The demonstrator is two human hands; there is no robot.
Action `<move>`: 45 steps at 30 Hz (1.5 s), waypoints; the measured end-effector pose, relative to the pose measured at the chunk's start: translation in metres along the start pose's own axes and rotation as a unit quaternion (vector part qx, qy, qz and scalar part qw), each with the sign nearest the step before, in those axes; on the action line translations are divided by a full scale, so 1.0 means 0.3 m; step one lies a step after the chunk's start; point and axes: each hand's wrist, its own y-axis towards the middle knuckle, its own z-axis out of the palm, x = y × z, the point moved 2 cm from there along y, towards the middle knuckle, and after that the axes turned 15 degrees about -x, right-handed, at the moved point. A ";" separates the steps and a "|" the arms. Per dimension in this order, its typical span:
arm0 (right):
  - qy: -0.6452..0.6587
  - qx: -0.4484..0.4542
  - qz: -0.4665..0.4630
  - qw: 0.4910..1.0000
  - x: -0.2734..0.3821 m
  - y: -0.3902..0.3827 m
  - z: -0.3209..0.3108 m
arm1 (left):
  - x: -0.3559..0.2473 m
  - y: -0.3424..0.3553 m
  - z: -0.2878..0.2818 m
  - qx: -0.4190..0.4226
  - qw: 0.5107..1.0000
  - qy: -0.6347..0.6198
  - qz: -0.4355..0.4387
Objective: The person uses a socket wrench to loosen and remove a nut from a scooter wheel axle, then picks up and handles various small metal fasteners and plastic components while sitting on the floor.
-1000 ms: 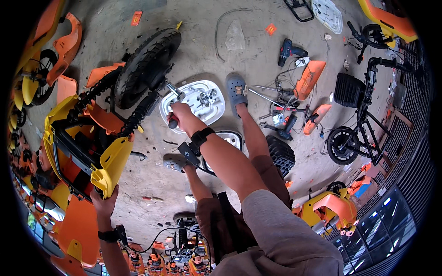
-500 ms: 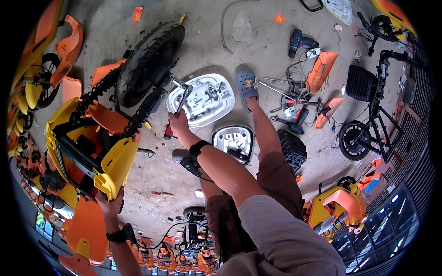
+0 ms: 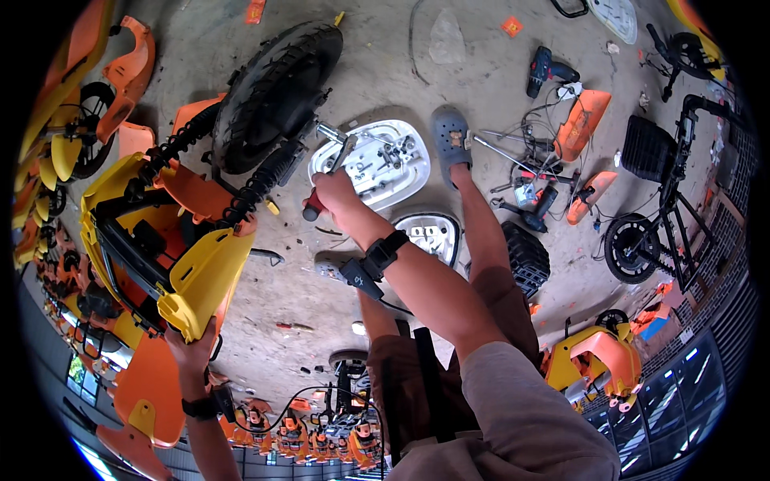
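Note:
My right hand (image 3: 335,192) is closed round the red-and-black handle of a ratchet wrench (image 3: 343,157). The wrench's head is at a metal socket or axle end (image 3: 329,132) beside the black front tyre (image 3: 269,80), near the fork's coiled spring shock (image 3: 239,204). A white tray (image 3: 405,180) of loose bolts and small metal parts lies under the wrench. My left hand (image 3: 189,345) grips the lower end of the yellow body panel (image 3: 196,293) on the tipped scooter; its fingertips are partly hidden.
Two power drills (image 3: 539,74) (image 3: 535,216), cables, rods and orange panels (image 3: 584,120) lie right of my feet. A black scooter frame (image 3: 678,208) stands further right. Partly assembled yellow-and-orange scooters (image 3: 589,361) are around me. A black crate (image 3: 525,256) is by my right leg.
The view has shifted, so most things sit further right in the picture. My right hand has turned with the wrench at the axle. My left hand stays on the panel.

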 end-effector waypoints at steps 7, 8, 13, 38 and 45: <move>-0.123 -0.126 -0.140 0.974 -0.240 0.096 0.156 | -0.016 0.029 -0.011 0.023 0.999 0.026 -0.033; -0.123 -0.133 -0.133 0.974 -0.243 0.085 0.166 | 0.008 0.028 -0.012 0.017 0.999 0.028 -0.020; 0.087 -0.102 -0.051 0.990 -0.118 0.076 0.167 | 0.095 0.043 -0.017 0.026 0.998 -0.037 -0.037; 0.170 0.045 0.065 0.982 -0.002 -0.019 -0.336 | -0.013 0.022 -0.001 0.036 0.997 0.009 0.066; 0.231 0.068 -0.037 0.970 0.012 -0.166 -0.526 | -0.050 0.033 0.015 0.045 0.998 -0.001 0.040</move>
